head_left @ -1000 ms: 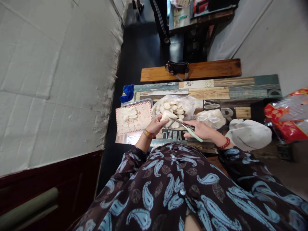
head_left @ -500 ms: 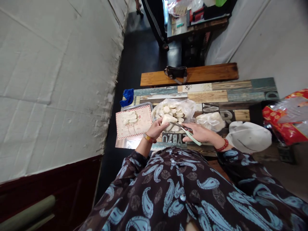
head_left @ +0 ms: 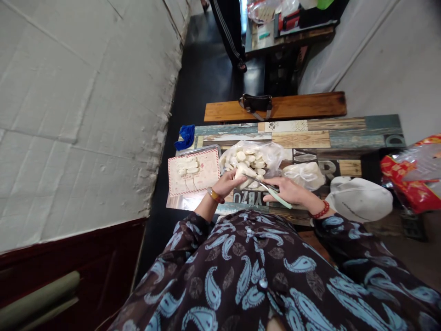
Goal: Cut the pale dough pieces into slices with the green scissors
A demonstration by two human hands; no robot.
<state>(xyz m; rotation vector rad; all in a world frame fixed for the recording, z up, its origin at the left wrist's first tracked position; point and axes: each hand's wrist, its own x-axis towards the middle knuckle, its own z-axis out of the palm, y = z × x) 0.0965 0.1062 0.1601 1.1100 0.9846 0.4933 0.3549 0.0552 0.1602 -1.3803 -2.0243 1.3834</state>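
1. Left hand (head_left: 225,183) is gripping a white piece (head_left: 243,172), just below frame centre.
2. Right hand (head_left: 285,189) is holding a green-handled cutter (head_left: 280,199), blade meeting the piece.
3. Risk: blade is pointing towards left hand; a slip could nick it.
4. Loose grip could drop the piece onto the bag (head_left: 274,154) beyond.

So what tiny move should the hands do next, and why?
I'd probably squeeze the mint-green-handled metal scissors gently, with the left hand clear of the blades. The right hand holds them, their blades reach the pale off-white piece gripped by the left hand, and a clear plastic bag of white slices lies just beyond.
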